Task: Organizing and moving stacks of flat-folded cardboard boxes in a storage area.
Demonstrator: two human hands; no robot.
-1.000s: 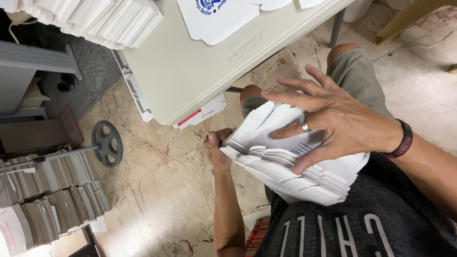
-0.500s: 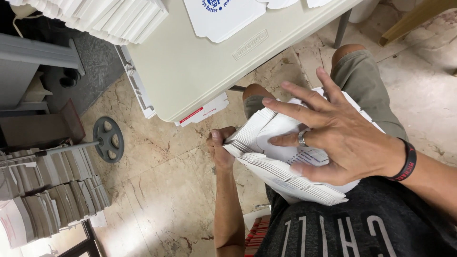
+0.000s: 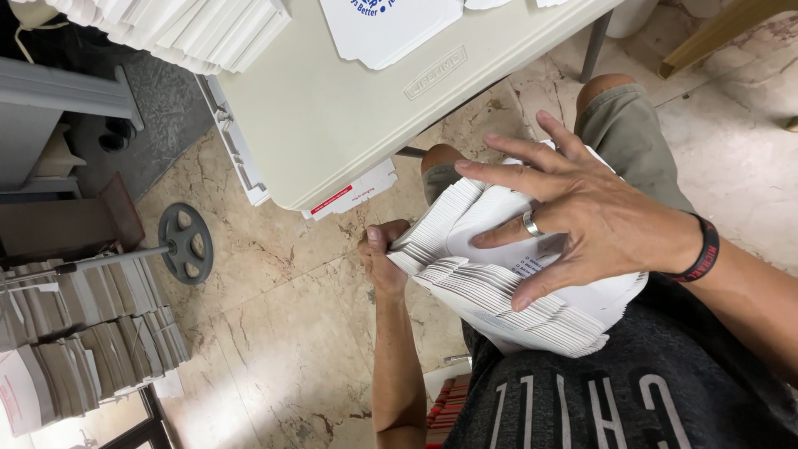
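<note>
stack: thick fanned stack of flat white folded cardboard sheets (image 3: 515, 291), resting on the person's lap, just below the table edge, tilted with the fanned edges toward the floor
left hand: left hand (image 3: 384, 258) grips the stack's left end from the side, thumb on top of the edge, fingers curled under; closed on the stack
right hand: right hand (image 3: 582, 220) lies flat on top of the stack, fingers spread wide, palm pressing down; silver ring on one finger, black band on the wrist
grip summary: left pinches the end, right presses from above, not wrapped around anything
table: beige plastic folding table (image 3: 332, 108) above the lap, one flat white printed carton blank (image 3: 391, 25) lying on it
far stacks: row of white folded sheets (image 3: 174, 29) at the table's top left corner
floor: marbled tan tile floor (image 3: 274, 333); more bundled grey-white flat cartons (image 3: 83, 324) stacked at left, near a dark round metal wheel (image 3: 186, 243)
clothing: dark grey shirt (image 3: 632, 391), olive shorts (image 3: 628, 133)
</note>
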